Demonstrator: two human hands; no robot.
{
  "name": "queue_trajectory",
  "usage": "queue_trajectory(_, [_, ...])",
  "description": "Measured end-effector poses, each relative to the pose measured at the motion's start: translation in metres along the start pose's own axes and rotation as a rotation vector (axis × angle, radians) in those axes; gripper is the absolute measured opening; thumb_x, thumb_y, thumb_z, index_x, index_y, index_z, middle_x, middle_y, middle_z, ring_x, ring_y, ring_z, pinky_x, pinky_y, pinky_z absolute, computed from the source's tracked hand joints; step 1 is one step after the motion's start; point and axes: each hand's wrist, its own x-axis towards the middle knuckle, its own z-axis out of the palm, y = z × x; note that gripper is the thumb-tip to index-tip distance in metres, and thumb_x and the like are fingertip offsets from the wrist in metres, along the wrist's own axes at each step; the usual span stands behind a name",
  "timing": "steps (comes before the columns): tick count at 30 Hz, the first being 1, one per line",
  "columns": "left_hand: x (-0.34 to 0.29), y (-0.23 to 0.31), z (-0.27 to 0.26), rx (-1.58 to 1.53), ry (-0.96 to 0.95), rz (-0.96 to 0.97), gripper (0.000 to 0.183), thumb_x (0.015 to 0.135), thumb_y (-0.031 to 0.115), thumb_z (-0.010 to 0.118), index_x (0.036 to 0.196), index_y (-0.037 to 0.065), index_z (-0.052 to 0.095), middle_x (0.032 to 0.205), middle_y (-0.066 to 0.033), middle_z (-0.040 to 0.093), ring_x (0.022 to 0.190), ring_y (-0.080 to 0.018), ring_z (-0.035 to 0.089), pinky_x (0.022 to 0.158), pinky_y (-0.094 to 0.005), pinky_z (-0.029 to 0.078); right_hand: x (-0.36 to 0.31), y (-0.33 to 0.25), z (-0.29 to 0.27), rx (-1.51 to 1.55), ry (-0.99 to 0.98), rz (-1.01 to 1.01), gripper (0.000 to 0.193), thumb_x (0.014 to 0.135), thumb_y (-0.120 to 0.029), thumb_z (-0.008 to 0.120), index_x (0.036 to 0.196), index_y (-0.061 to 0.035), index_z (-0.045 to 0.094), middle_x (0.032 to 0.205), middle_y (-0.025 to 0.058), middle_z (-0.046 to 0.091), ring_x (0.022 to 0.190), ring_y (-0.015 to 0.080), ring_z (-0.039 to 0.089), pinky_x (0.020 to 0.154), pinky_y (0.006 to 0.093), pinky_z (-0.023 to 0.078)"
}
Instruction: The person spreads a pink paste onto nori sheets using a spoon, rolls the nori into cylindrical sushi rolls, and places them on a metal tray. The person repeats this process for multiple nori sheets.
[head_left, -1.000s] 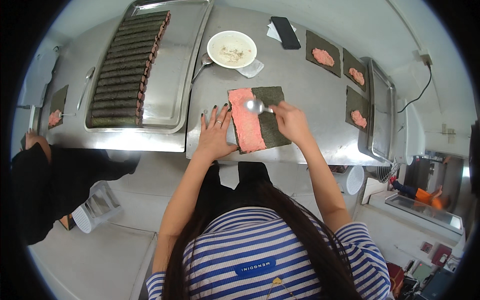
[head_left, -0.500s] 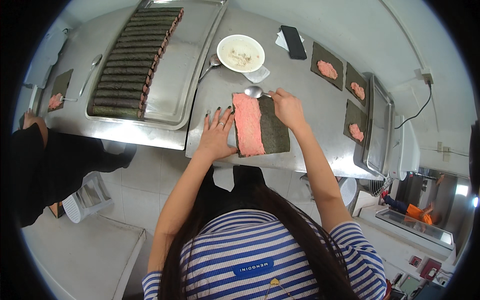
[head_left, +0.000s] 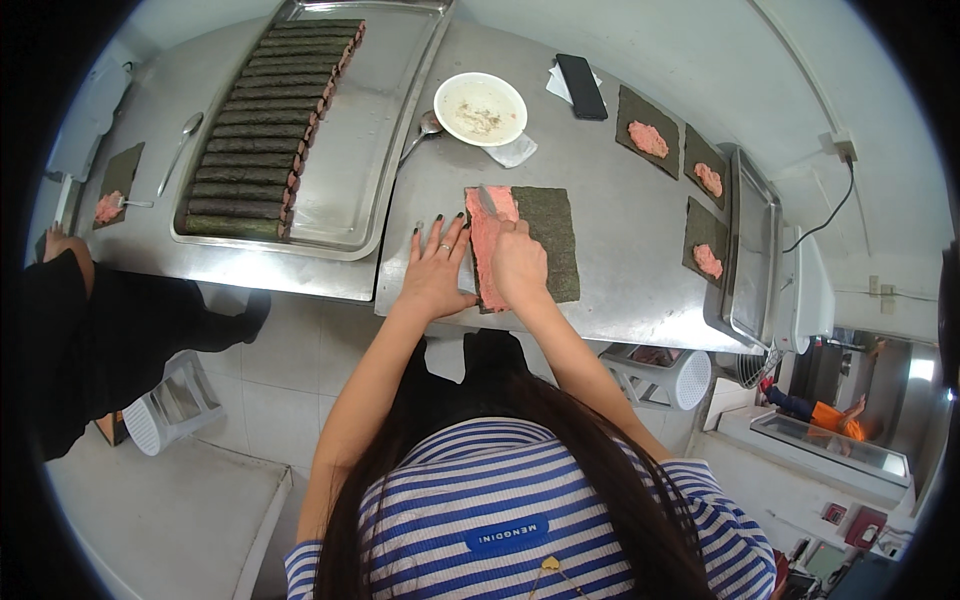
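Observation:
In front of me lies a dark green seaweed sheet (head_left: pixel 548 245), its left part coated with a flat band of pink meat paste (head_left: pixel 482 245). My right hand (head_left: pixel 520 262) is closed round the handle of a metal spoon (head_left: pixel 488 200), whose bowl rests on the far end of the paste. Most of the handle is hidden by my fingers. My left hand (head_left: pixel 438 278) lies spread on the steel table along the sheet's left edge, its fingers apart and the thumb at the near left corner.
A steel tray (head_left: pixel 365 150) at the left holds several seaweed rolls (head_left: pixel 255 145). Behind the sheet stand a white bowl of liquid (head_left: pixel 480 108), another spoon (head_left: pixel 428 124) and a phone (head_left: pixel 582 86). Three seaweed sheets with paste (head_left: pixel 648 138) lie right. Another person's hand (head_left: pixel 62 243) is far left.
My right hand has moved left and nearer with the spoon, from the far edge of the sheet onto the paste band. My left hand stays about where it was.

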Motion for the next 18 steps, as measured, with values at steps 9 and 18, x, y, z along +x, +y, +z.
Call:
queue_trajectory(9, [0.0,-0.001,0.0,-0.004,-0.002,-0.014,0.108,0.065,0.049,0.075,0.149,0.008,0.022,0.158,-0.007,0.013,0.147,-0.0286,0.006,0.117,-0.0512,0.007,0.008,0.012,-0.028,0.05,0.05,0.04,0.022,0.085,-0.006,0.046,0.096,0.0024,0.063,0.101,0.0243,0.062,0.088,0.0434,0.064,0.077,0.0498,0.052])
queue_trajectory(18, [-0.003,-0.001,0.004,-0.018,-0.007,-0.005,0.108,0.064,0.049,0.075,0.15,0.009,0.021,0.158,-0.0064,0.013,0.147,-0.0283,0.006,0.117,-0.0512,0.006,0.006,0.004,-0.028,0.03,0.025,-0.031,0.02,0.084,-0.006,0.048,0.096,0.0016,0.063,0.101,0.023,0.062,0.086,0.0426,0.064,0.074,0.0506,0.051])
